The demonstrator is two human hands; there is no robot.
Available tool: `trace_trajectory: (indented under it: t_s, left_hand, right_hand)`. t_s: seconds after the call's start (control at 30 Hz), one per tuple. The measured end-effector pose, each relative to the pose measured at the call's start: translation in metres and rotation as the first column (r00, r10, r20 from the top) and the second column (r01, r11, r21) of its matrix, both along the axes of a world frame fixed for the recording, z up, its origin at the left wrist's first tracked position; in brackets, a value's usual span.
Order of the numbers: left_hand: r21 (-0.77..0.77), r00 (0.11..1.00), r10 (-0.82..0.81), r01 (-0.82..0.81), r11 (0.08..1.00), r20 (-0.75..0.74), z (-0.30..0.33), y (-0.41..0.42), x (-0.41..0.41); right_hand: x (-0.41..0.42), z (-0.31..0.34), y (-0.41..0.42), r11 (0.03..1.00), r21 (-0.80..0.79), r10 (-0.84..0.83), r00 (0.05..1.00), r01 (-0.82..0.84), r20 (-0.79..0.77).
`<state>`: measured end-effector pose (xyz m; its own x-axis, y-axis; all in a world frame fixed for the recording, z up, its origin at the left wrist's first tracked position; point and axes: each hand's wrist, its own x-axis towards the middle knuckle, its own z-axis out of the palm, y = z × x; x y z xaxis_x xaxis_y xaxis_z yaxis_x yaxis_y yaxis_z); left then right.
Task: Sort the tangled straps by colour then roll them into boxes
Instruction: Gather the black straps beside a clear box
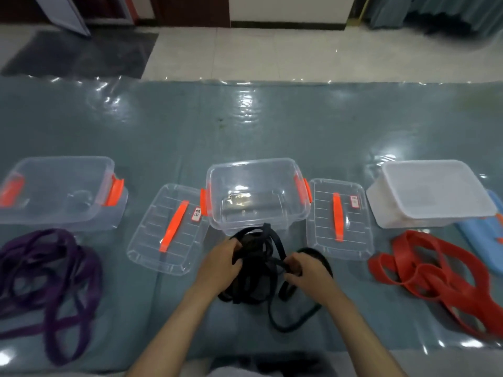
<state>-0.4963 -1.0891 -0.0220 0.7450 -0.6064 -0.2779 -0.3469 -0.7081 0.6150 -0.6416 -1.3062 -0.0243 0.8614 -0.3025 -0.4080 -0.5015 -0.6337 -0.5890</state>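
From my feed the sorting looks done: purple straps, black straps and red straps lie in separate heaps on the tabletop. No rolling is finished; the middle box is empty. My left hand and right hand both grip black bands, fingers curled, probably starting a roll.

Single head view, looking forward and steeply down, close over table; floor beyond.
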Motion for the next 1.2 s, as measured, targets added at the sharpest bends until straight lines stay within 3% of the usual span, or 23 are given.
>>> trace_trajectory:
  t_s: [0.1, 0.23, 0.37, 0.43, 0.53, 0.63, 0.7, 0.83, 0.93, 1.03, 1.2]
  left_hand:
    - [0.075, 1.0, -0.018, 0.016, 0.997, 0.021, -0.006, -0.003, 0.003]
    - [0.169, 0.999, 0.011, -0.016, 0.985, 0.035, -0.014, -0.005, 0.0]
    - [0.101, 0.973, 0.226, -0.221, 0.97, -0.05, -0.01, 0.003, -0.004]
    - [0.047, 0.947, 0.317, -0.314, 0.948, -0.062, -0.004, 0.013, -0.003]
    - [-0.013, 0.897, 0.44, -0.441, 0.898, -0.052, 0.008, 0.019, 0.002]
    - [-0.139, 0.767, 0.634, -0.642, 0.754, -0.102, 0.031, 0.005, 0.015]
    - [-0.204, 0.708, 0.681, -0.707, 0.678, -0.19, 0.039, -0.011, 0.024]
    - [-0.352, 0.687, 0.678, -0.722, 0.596, -0.261, 0.037, -0.042, 0.036]
    - [-0.375, 0.603, 0.764, -0.779, 0.502, -0.23, 0.037, -0.061, 0.036]
    - [-0.325, 0.606, 0.777, -0.779, 0.537, -0.17, 0.025, -0.072, 0.045]
    - [-0.295, 0.717, 0.674, -0.692, 0.659, -0.176, 0.019, -0.063, 0.061]
  right_hand:
    - [0.005, -0.012, -0.003, 0.996, 0.025, 0.091, 0.99, -0.089, -0.109]
    - [0.014, -0.024, -0.009, 0.986, 0.056, 0.164, 0.976, -0.157, -0.143]
    - [0.019, -0.024, -0.028, 0.97, 0.153, 0.204, 0.975, -0.19, -0.083]
    - [0.021, -0.021, -0.042, 0.968, 0.233, 0.094, 0.996, -0.093, 0.004]
    - [0.03, -0.013, -0.062, 0.908, 0.367, -0.27, 0.952, 0.202, 0.145]
    - [0.05, 0.002, -0.077, 0.665, 0.642, -0.575, 0.811, 0.382, 0.112]
    - [0.061, 0.009, -0.084, 0.579, 0.725, -0.597, 0.799, 0.374, 0.065]
    - [0.073, 0.016, -0.087, 0.605, 0.721, -0.513, 0.858, 0.338, 0.028]
    - [0.076, 0.014, -0.09, 0.598, 0.72, -0.522, 0.853, 0.351, 0.018]
    - [0.081, 0.014, -0.092, 0.541, 0.756, -0.559, 0.829, 0.369, -0.004]
    - [0.085, 0.014, -0.089, 0.607, 0.693, -0.57, 0.82, 0.389, 0.039]
